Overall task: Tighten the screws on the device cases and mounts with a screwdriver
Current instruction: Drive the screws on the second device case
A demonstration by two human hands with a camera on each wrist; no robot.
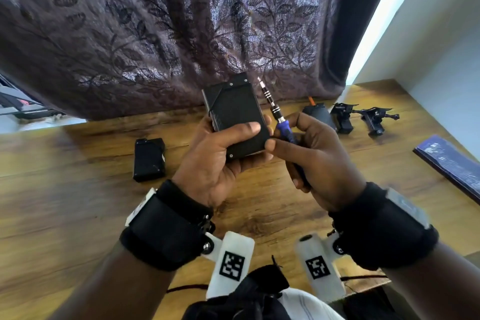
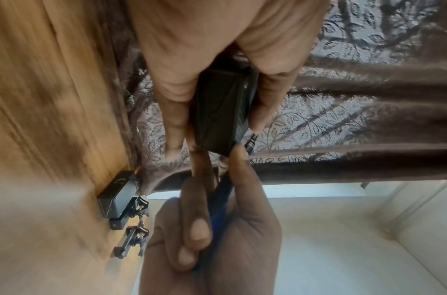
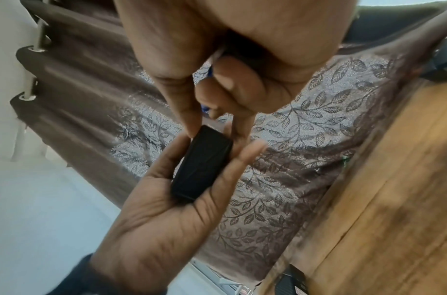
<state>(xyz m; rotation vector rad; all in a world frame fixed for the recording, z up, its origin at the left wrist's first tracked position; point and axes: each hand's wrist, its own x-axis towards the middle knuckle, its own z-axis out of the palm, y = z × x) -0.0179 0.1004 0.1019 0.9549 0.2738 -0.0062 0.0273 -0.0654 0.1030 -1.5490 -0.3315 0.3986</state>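
My left hand grips a black device case above the table, thumb across its face and fingers behind it; small screws show at its corners. My right hand holds a screwdriver with a blue handle and a ridged black-and-silver shaft. The tip points up and away, beside the case's right edge, on no screw. My right thumb and forefinger touch the case's lower right corner. In the left wrist view the case sits between my fingers, with the blue handle below. The right wrist view shows the case end-on.
A second black case lies on the wooden table to the left. At the back right lie another black case and two black mounts. A dark booklet lies at the right edge. A patterned curtain hangs behind.
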